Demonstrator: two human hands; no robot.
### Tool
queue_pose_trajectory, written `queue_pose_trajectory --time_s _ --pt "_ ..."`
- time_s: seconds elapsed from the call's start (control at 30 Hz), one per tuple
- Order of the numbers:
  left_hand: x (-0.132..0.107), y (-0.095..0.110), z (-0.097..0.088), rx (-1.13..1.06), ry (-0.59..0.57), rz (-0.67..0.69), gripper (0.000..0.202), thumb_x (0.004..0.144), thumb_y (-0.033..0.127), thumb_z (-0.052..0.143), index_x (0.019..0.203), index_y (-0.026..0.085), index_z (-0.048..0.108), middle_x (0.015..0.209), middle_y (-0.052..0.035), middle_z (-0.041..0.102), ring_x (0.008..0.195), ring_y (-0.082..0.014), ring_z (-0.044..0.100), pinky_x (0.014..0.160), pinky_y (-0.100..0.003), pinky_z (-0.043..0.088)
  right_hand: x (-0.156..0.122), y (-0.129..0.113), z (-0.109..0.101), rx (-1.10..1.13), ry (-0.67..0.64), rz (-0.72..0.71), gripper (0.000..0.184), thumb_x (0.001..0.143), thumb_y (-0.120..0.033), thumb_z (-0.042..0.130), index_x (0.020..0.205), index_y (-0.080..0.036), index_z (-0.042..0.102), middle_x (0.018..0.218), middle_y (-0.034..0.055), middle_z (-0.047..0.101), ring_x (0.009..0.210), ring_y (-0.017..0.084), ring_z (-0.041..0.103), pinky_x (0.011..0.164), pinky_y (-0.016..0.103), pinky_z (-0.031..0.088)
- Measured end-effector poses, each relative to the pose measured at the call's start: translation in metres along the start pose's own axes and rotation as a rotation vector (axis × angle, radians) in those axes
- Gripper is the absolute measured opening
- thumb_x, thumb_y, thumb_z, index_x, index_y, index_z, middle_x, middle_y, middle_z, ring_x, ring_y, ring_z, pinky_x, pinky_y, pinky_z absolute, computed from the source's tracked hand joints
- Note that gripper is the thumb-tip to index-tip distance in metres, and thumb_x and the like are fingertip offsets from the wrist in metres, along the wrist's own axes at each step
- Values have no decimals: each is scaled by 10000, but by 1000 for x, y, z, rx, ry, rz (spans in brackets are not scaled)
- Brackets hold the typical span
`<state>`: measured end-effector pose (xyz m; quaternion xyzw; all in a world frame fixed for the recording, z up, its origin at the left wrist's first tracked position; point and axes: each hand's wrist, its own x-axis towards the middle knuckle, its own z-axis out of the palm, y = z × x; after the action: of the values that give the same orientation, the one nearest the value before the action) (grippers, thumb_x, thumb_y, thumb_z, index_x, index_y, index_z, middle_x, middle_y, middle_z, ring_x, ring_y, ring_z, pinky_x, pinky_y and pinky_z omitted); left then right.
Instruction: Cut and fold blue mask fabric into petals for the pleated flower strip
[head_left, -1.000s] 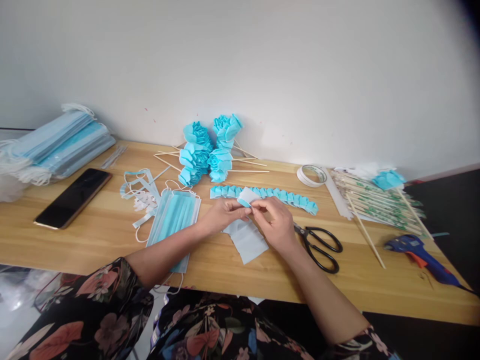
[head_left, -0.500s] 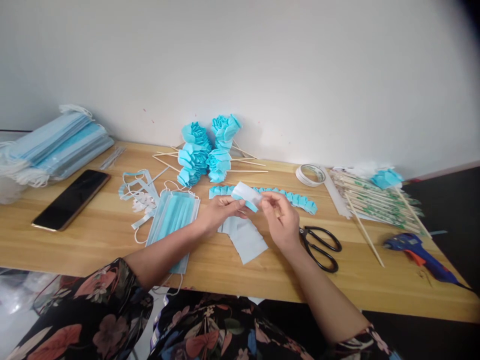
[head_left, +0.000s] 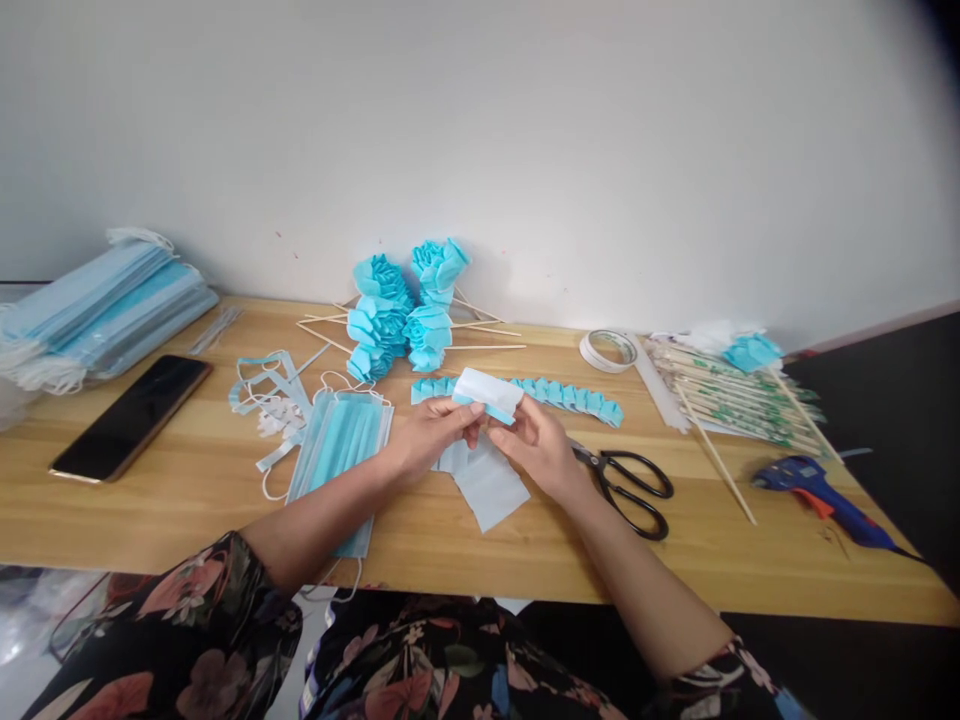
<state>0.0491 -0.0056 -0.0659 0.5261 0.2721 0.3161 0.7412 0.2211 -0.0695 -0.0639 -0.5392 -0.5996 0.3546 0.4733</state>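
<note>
Between both pinching hands (head_left: 427, 437), white-blue strip (head_left: 487, 389)

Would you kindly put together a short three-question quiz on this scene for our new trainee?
1. What supports the white-and-blue piece?
2. True or false: the phone is dark, not lit.
3. Fill in: to the right of the scissors lies a blue ____.

Key:
1. The left hand and the right hand together.
2. True.
3. Glue gun.
</note>
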Motion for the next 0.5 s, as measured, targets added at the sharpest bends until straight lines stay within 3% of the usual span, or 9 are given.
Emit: queue_pose_trajectory --time_s 0.17,0.33,0.5 --pt "-1 -1 0 30 -30 -17 377 838 478 647 685 134 666 662 -23 602 680 -129 536 681 -280 421 -2 2 0 -11 19 -2 299 860 -392 642 1105 -221 653 898 37 720 774 198 653 698 317 534" --pt "-1 2 4 -93 -35 -27 348 799 461 701 692 133 657 672 -15 600 637 -119 528 640 -282 423 -1 2 -2 -3 66 -19 237 877 -380 621 1010 -194 682 925 46 712 790 190 644 740 315 527" --pt "-1 10 7 -236 3 -11 332 747 436 761 697 118 677 694 -41 619 659 -134 551 625 -286 444 -1 -2 -2 -9 82 -2 206 881 -369 585 853 -185 672 785 29 669 694 172 614 634 277 491"
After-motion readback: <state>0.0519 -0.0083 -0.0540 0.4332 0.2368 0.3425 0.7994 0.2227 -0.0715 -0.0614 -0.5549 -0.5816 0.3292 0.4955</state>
